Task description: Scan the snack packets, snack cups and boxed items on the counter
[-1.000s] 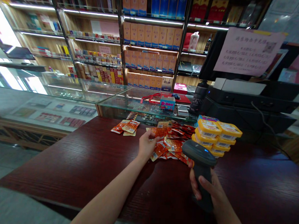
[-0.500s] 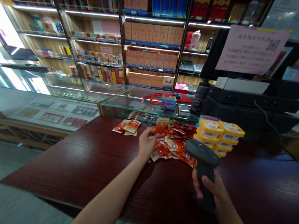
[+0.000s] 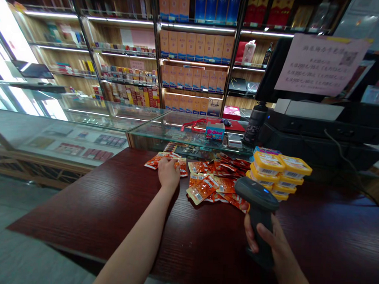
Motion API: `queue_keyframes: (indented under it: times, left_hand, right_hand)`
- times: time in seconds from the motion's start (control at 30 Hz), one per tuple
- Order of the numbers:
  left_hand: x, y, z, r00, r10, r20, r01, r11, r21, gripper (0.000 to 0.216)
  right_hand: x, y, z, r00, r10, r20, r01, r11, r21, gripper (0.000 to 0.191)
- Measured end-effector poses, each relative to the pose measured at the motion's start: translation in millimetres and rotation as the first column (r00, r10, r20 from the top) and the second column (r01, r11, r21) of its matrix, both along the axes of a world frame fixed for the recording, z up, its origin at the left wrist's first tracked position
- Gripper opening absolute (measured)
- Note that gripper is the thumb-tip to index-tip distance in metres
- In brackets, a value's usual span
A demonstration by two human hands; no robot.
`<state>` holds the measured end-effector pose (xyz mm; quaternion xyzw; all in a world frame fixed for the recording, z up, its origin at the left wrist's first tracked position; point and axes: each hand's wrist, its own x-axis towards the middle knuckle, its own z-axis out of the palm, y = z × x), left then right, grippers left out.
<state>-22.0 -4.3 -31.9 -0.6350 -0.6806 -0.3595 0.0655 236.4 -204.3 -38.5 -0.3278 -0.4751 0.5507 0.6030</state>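
My right hand (image 3: 263,236) is wrapped round the grip of a dark grey barcode scanner (image 3: 255,193), whose head points up and left and shows a small blue light. At the small left pile of orange snack packets (image 3: 156,159), my left hand (image 3: 170,174) has its fingers curled on one packet (image 3: 182,167), which sticks out on their right side. Its fingertips are partly hidden behind the hand. Between both hands lies a larger heap of the same shiny orange snack packets (image 3: 206,186), several with barcodes facing up.
Yellow-lidded tubs (image 3: 268,162) stand stacked right of the heap. Behind the dark wooden counter (image 3: 101,213) is a glass display case (image 3: 145,130) with a small blue-and-pink box (image 3: 215,131) on it. A monitor with a pink paper sign (image 3: 321,64) stands at the back right.
My left hand has moved left from the large heap to the small pile, carrying a packet. The scanner has stayed in place, and a blue light now shows on it.
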Motion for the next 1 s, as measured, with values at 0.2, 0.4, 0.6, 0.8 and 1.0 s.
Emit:
queue_keyframes:
  times: [0.2,0.4,0.6,0.8,1.0]
  left_hand:
    - [10,-7,-3.8,0.94,-0.275,-0.204,0.24,0.954,-0.178,0.015]
    - [7,1,-10.1,0.951,-0.241,-0.192,0.209,0.963,-0.171,0.023]
    - [20,0,-12.0,0.937,-0.34,-0.082,0.325,0.933,-0.156,0.032]
    - [26,5,-18.9,0.9,-0.434,0.042,0.435,0.883,-0.179,0.029]
    - [28,12,-22.8,0.832,-0.53,0.168,0.546,0.835,-0.072,0.027]
  right_hand:
    - [-1,-1,2.6,1.0,0.001,0.002,-0.001,1.0,-0.004,0.049]
    - [-1,-1,3.3,1.0,0.01,0.002,-0.01,1.0,-0.004,0.039]
    - [-1,0,0.6,1.0,0.001,-0.003,-0.001,1.0,0.003,0.043]
    - [-1,0,2.2,1.0,0.006,0.009,-0.006,1.0,-0.006,0.039]
    - [-3,0,1.8,1.0,0.001,0.002,-0.001,1.0,-0.014,0.058]
